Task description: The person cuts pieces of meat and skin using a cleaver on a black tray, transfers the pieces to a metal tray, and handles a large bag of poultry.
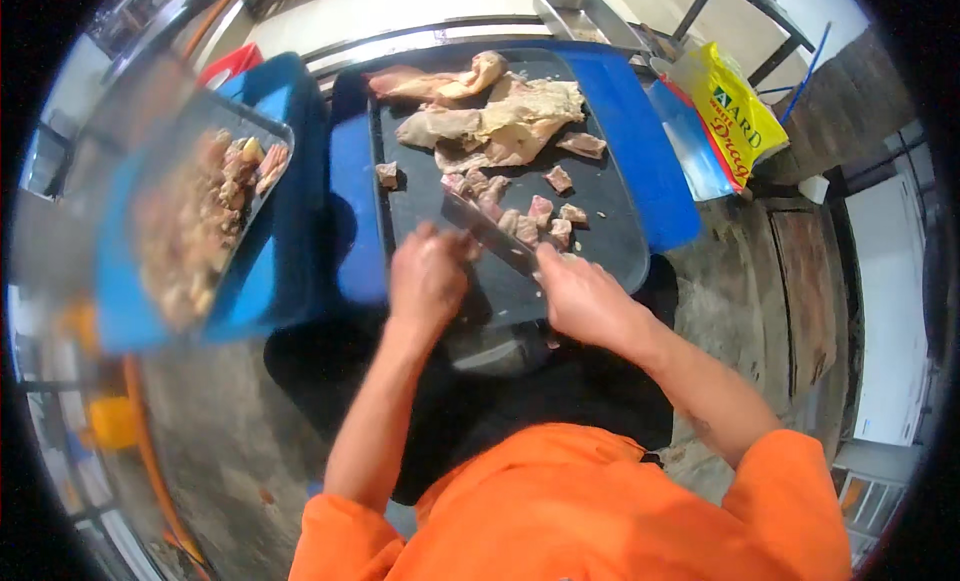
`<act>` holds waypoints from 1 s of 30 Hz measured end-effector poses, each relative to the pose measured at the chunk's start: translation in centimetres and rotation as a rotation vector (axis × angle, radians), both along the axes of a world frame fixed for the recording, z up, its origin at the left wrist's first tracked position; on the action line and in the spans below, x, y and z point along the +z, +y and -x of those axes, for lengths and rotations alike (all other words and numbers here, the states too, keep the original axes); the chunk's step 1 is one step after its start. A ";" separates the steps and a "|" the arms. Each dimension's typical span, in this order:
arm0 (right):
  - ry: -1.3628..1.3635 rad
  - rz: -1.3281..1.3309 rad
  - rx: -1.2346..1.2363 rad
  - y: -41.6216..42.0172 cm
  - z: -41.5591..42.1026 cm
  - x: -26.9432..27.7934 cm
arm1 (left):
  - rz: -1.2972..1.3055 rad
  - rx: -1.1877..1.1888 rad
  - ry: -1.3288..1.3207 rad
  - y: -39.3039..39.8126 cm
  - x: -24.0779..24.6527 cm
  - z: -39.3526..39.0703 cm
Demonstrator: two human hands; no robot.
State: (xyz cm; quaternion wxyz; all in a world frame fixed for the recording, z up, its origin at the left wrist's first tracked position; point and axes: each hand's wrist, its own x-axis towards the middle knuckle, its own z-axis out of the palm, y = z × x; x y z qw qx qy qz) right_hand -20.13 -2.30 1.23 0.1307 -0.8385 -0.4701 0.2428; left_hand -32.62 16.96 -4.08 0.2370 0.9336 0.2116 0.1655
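My right hand (pixel 589 292) is closed around the handle of a knife (pixel 491 236). Its broad blade points away and to the left, across a dark grey tray (pixel 427 202). Along the blade's far side lies a cluster of cut meat cubes (pixel 526 230). My left hand (pixel 429 273), blurred and with curled fingers, hovers over or rests on the tray's near left part; whether it holds anything is unclear. Large pale slabs of fatty meat or skin (pixel 510 127) cover the far half of the tray. Loose cubes sit apart, one at the left (pixel 387 176).
A metal tray (pixel 281 130) of cut meat pieces (pixel 225 183) rests on a blue crate (pixel 304 168) to the left. Blue plastic (pixel 660 183) lies under the dark tray. At the right is a yellow printed bag (pixel 724 115); a steel pan (pixel 581 14) stands behind.
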 end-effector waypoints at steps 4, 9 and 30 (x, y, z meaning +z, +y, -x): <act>0.001 -0.079 -0.106 2.0 -0.6 1.1 | -0.001 0.156 -0.170 -1.2 0.2 0.2; -0.032 -0.105 -0.048 1.3 1.3 2.4 | -0.116 0.154 -0.068 -2.4 1.6 2.2; -0.022 -0.152 -0.074 1.4 0.3 -1.3 | 0.082 0.296 -0.141 1.1 5.2 0.0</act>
